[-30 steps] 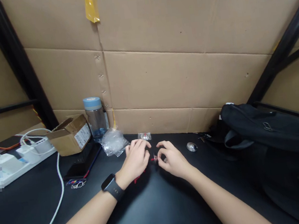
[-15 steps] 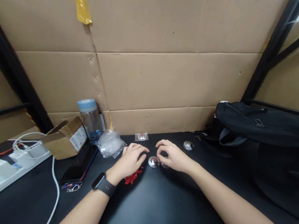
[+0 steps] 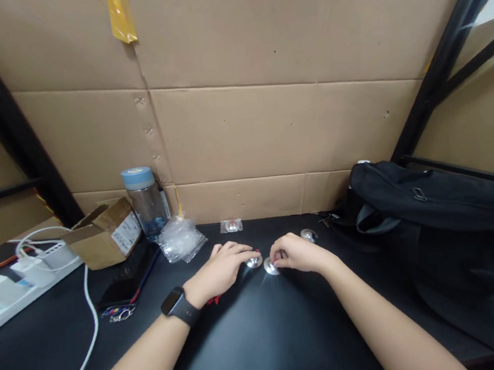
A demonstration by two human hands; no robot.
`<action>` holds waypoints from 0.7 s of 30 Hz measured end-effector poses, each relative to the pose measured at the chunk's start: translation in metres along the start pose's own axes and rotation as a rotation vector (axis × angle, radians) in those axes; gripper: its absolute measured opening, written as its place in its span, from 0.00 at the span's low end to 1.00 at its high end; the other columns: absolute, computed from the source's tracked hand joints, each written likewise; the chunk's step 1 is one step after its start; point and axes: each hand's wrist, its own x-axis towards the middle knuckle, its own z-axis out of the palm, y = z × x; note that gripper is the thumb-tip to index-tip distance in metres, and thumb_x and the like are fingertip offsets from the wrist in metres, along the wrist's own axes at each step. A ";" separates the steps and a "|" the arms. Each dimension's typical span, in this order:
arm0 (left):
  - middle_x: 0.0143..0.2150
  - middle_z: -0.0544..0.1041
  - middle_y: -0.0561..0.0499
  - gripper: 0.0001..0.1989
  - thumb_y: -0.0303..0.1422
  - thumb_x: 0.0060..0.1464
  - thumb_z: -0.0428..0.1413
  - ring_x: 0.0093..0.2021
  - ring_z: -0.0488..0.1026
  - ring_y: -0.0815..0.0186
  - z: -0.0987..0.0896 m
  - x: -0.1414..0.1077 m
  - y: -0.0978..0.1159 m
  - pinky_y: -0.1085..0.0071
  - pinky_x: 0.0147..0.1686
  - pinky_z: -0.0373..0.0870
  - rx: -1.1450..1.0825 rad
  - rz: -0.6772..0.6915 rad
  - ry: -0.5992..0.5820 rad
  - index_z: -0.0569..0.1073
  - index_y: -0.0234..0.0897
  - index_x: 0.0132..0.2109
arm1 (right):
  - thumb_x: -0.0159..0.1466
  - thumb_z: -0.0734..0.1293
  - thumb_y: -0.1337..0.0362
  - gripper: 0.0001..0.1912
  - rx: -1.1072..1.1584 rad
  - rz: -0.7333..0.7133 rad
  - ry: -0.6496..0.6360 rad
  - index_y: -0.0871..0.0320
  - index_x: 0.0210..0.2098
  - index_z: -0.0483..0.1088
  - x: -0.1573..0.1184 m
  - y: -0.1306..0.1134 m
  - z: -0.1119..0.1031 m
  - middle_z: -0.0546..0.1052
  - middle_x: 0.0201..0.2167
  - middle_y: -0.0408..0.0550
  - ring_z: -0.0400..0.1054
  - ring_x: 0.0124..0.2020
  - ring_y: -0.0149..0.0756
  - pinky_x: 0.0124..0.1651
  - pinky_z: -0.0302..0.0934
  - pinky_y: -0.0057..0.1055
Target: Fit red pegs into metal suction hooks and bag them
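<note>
Two shiny metal discs lie side by side on the black table [image 3: 247, 335]. My left hand [image 3: 219, 270], with a dark watch on its wrist, reaches over the left disc [image 3: 253, 263], its fingertips at the disc's edge and its fingers loosely spread. The fingers of my right hand [image 3: 298, 252] are pinched together on the right disc [image 3: 271, 266]. Red cord [image 3: 214, 300] shows partly from under my left hand. A third shiny disc [image 3: 309, 236] rests behind my right hand.
Behind the hands lie a small packet [image 3: 231, 226] and clear plastic bags [image 3: 181, 238]. At left are a bottle [image 3: 143, 203], an open cardboard box [image 3: 102, 236], a phone [image 3: 127, 277], keys [image 3: 121, 312] and a power strip [image 3: 38, 282]. A black bag [image 3: 440, 215] fills the right.
My left hand has moved right onto the left disc, covering more of the red cord. My right hand has closed its fingers on the right disc, which now shows more. The view has shifted slightly.
</note>
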 end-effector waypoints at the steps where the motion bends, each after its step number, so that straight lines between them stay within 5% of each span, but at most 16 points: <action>1: 0.63 0.70 0.55 0.29 0.21 0.62 0.43 0.59 0.64 0.60 0.002 0.003 0.002 0.61 0.53 0.56 0.016 0.003 -0.012 0.69 0.58 0.61 | 0.57 0.70 0.71 0.07 -0.028 0.016 0.004 0.55 0.32 0.79 0.001 0.000 0.001 0.79 0.27 0.42 0.71 0.29 0.31 0.35 0.58 0.24; 11: 0.47 0.80 0.49 0.15 0.26 0.65 0.47 0.51 0.71 0.59 -0.004 0.012 0.006 0.61 0.50 0.57 0.059 0.020 0.037 0.78 0.45 0.46 | 0.59 0.68 0.71 0.08 -0.201 0.094 0.066 0.52 0.31 0.77 -0.001 -0.007 0.007 0.80 0.32 0.44 0.74 0.36 0.38 0.35 0.56 0.27; 21: 0.42 0.80 0.50 0.12 0.28 0.62 0.52 0.42 0.76 0.61 -0.012 0.012 0.005 0.68 0.44 0.66 0.054 0.033 0.049 0.80 0.44 0.44 | 0.62 0.67 0.69 0.06 -0.249 0.103 0.104 0.53 0.32 0.75 -0.002 -0.010 0.010 0.79 0.33 0.47 0.73 0.36 0.39 0.32 0.53 0.28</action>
